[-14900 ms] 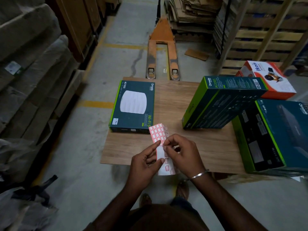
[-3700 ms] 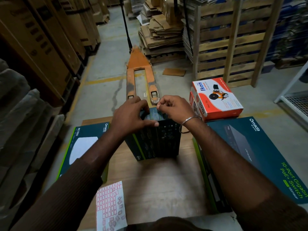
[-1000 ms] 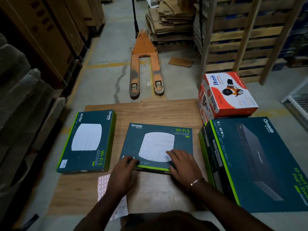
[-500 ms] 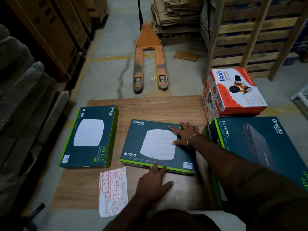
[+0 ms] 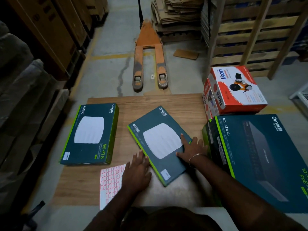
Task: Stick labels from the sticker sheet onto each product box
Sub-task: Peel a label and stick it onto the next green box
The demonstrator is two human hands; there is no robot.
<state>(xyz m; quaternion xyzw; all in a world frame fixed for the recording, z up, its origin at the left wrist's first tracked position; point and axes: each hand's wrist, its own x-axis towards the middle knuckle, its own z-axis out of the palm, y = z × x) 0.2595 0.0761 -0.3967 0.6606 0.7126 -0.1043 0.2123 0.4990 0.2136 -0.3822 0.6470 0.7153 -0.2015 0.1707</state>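
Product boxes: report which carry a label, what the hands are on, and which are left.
Done: the left AC1350 box has a small white label at its near corner, and so does the middle AC1350 box. In hand: the right hand lies flat on the middle box, the left hand against its edge, partly over the sticker sheet. Left: no added label shows on the large switch box or the Ikon box.

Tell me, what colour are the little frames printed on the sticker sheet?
Red outlines on white, in a grid; the sticker sheet shows in the head view, beside the left hand.
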